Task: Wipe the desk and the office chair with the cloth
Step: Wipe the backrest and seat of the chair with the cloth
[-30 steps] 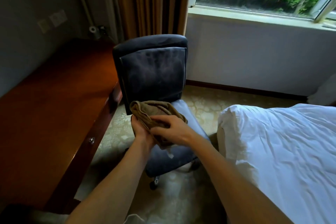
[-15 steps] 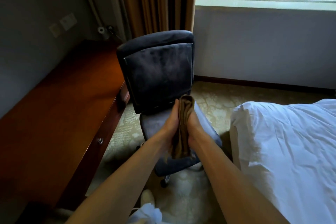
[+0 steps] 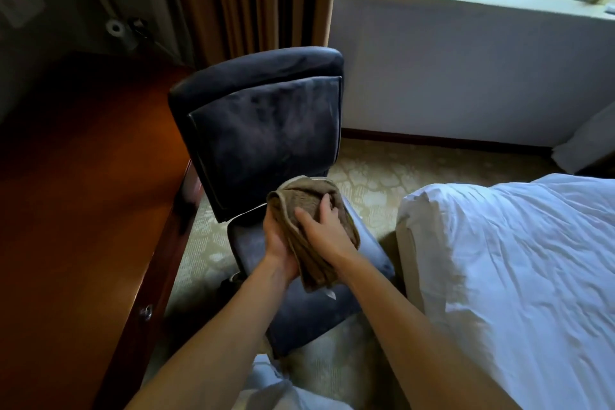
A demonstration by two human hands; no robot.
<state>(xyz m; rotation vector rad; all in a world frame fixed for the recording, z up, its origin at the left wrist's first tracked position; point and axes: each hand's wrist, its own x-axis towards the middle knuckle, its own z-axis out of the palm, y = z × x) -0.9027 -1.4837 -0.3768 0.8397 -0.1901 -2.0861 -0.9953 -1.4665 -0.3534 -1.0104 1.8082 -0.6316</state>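
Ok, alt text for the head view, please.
A left hand grips a folded brown cloth from below while the right hand rests on it, above the seat of a dark blue office chair. A wooden desk stands left, a white bed right.

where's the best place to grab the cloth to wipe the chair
Grip the cloth at its folded middle, from the right, with the right hand over it: it's folded into a pad, the lower end hangs loose, and the left hand holds its left side.
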